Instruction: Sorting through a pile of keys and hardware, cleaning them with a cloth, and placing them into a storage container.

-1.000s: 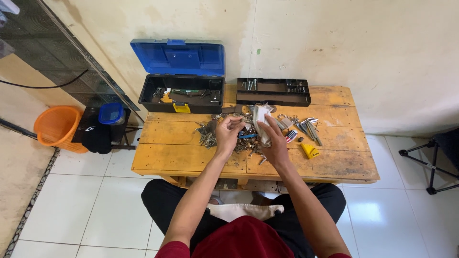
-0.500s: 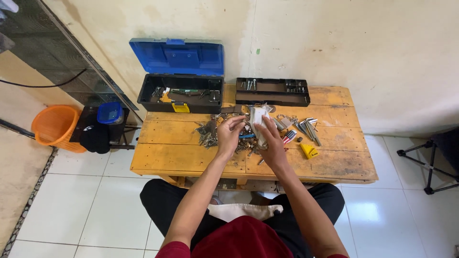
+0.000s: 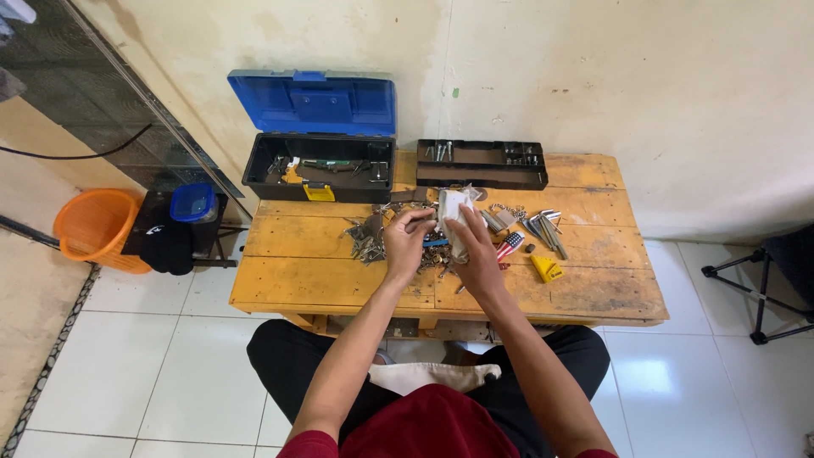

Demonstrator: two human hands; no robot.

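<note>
White plastic bag (image 3: 453, 216) sits gripped upright in our right hand (image 3: 475, 254) over the worktop (image 3: 322, 271), and we see our left hand (image 3: 405, 240) pinching a small metal piece beside its mouth, above the hardware pile (image 3: 369, 240).

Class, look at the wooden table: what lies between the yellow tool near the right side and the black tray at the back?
In the head view, between the yellow tool and the black tray lies a fan of silver metal keys on the table.
</note>
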